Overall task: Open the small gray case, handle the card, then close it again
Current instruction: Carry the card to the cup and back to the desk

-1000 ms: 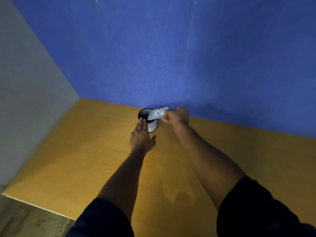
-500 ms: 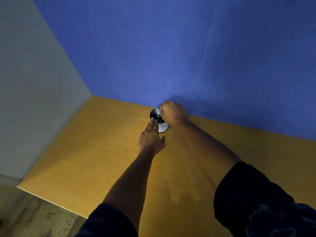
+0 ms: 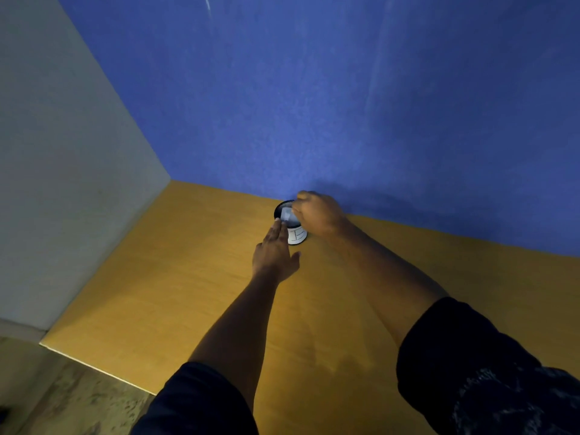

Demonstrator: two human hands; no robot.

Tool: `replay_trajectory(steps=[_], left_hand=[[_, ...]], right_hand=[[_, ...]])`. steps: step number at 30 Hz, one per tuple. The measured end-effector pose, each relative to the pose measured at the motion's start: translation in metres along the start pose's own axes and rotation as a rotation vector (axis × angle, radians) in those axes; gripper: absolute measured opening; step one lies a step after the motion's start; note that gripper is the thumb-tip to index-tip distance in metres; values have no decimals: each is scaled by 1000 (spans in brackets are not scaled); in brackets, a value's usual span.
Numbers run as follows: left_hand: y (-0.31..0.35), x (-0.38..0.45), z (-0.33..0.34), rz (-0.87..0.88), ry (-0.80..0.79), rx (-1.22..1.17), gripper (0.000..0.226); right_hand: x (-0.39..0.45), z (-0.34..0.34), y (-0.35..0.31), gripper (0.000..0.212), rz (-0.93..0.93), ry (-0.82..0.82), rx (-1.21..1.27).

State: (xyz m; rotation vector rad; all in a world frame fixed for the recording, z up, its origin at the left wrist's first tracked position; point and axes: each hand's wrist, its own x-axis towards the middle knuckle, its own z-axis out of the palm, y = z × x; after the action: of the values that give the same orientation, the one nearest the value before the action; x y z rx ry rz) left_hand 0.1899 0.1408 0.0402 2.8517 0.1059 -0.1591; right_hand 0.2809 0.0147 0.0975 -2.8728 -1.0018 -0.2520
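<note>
Right hand fingers pinching card inside cup, left hand fingers together

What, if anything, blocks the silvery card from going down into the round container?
Nothing visible does. The right hand holds the card in the open mouth of the container; the left hand rests against its side, not over it.

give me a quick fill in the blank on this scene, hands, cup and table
The right hand pushes a silvery card into the ____ of the cup.
The left hand lies with its fingers ____, beside the cup.
The cup stands on the yellow table near the ____ wall.

Missing words: mouth; straight; blue
</note>
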Motion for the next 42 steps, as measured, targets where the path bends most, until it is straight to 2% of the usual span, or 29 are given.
replay_trajectory(steps=[5, 8, 10, 12, 14, 17, 19, 23, 29, 33, 36, 40, 42], left_hand=[[-1, -1, 0, 1, -9, 4, 87], [0, -4, -2, 1, 29, -35, 87], [2, -9, -4, 25, 130, -115, 86], [6, -15, -6, 69, 229, -215, 91], [11, -22, -9, 108, 262, -267, 96], [27, -39, -9, 137, 280, -294, 95], [38, -50, -6, 147, 271, -303, 85], [55, -75, 9, 187, 227, -327, 68], [73, -126, 53, 265, 50, -273, 68], [85, -160, 81, 330, -99, -184, 67], [90, -177, 95, 371, -165, -113, 66], [96, -188, 103, 449, -201, -28, 63], [96, -191, 105, 472, -204, 3, 64]], right_hand=[[-10, 1, 2, 17, 67, 72, 96], [-22, 2, 4, 20, 282, 248, 361], [-35, 1, 9, 20, 453, 325, 569], [-52, -4, 13, 21, 622, 331, 774], [-71, -6, 16, 22, 730, 307, 945], [-105, -4, 19, 22, 798, 308, 1163], [-127, -3, 23, 24, 830, 316, 1232], [-181, -2, 26, 24, 912, 256, 1286], [-274, 6, 18, 10, 1099, 102, 1296], [-328, 19, 10, 7, 1160, -21, 1217], [-353, 19, 5, 19, 1190, -117, 1099], [-370, 18, 3, 2, 1137, -226, 944], [-370, 13, 0, 6, 1093, -308, 794]])
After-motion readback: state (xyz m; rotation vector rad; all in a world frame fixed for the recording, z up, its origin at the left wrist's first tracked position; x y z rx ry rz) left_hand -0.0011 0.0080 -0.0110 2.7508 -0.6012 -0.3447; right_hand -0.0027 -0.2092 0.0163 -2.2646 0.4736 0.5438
